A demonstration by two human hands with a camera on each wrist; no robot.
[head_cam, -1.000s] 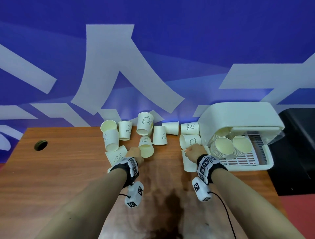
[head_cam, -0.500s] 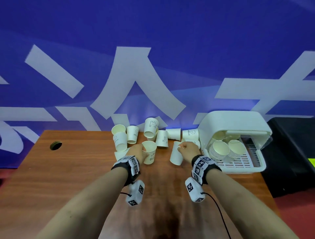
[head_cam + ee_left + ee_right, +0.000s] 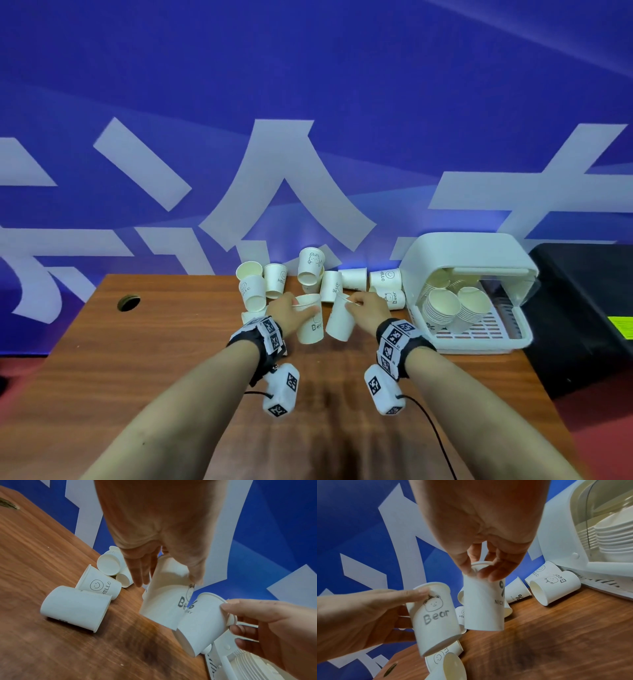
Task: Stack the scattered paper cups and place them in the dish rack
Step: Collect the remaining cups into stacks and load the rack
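While the left hand (image 3: 286, 313) grips a white "Bear" paper cup (image 3: 310, 322), the right hand (image 3: 368, 305) pinches a white "NICE" paper cup (image 3: 339, 320) by its rim, left of the white plastic dish rack (image 3: 469, 291).

Even indoor light, wide-angle bending, some motion blur

Soft light is falling from above, throwing a dark blurred shadow on the worktop (image 3: 318, 404) at lower centre of the head view. Straight edges are bowing toward the frame borders. In both wrist views the palms at top centre are sitting out of focus, and the Bear cup (image 3: 435, 616) is smearing slightly.
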